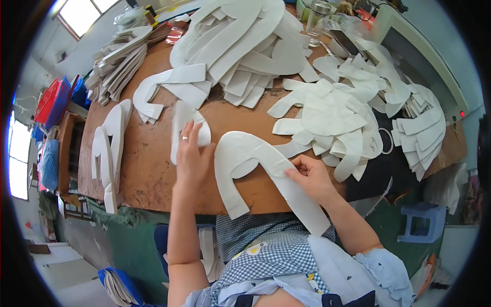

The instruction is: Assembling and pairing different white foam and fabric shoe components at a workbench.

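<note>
My right hand (310, 177) pinches the edge of a white U-shaped padding piece (245, 146) between thumb and fingers. The piece reaches past the table's near edge, its longer arm hanging toward my lap. My left hand (190, 153), with a ring on one finger, lies over a smaller curved white piece (201, 124) on the table. Its fingers are stretched out on that piece, the thumb apart from them and close to the U-shaped piece's left edge. Part of the smaller piece is hidden under the hand.
On the brown table (148, 169) rise a large white pile (240, 41), a looser heap (332, 117) at right and a fanned stack (422, 128) beyond it. More pieces (110, 138) lie at left. A glass jar (318, 20) and phone (344, 42) stand near a monitor (414, 56).
</note>
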Available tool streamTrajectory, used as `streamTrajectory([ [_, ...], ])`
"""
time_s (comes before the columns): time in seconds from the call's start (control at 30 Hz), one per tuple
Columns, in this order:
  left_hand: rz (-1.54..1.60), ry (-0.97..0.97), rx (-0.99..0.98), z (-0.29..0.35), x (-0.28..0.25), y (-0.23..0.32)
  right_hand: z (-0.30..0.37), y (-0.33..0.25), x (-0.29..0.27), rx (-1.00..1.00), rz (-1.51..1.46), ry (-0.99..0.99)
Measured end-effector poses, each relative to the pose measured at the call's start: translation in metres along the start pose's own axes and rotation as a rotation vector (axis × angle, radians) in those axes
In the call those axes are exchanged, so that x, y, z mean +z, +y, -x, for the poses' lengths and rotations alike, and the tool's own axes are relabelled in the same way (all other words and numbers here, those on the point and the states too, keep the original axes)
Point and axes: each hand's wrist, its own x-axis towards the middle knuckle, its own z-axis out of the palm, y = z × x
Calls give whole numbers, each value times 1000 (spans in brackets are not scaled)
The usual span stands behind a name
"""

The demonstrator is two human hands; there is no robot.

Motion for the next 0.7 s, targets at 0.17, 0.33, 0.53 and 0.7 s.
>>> streamTrajectory([
  [0.17,451,-49,58,48,7,86,-1,-14,8,62,37,-20],
  [0.33,356,-22,94,65,19,114,-5,-5,19,-53,-75,-109],
  [0.53,197,59,162,80,31,120,2,-9,18,-75,16,-125],
  [0.7,250,101,147,80,36,118,2,-9,15,-91,56,-100],
])
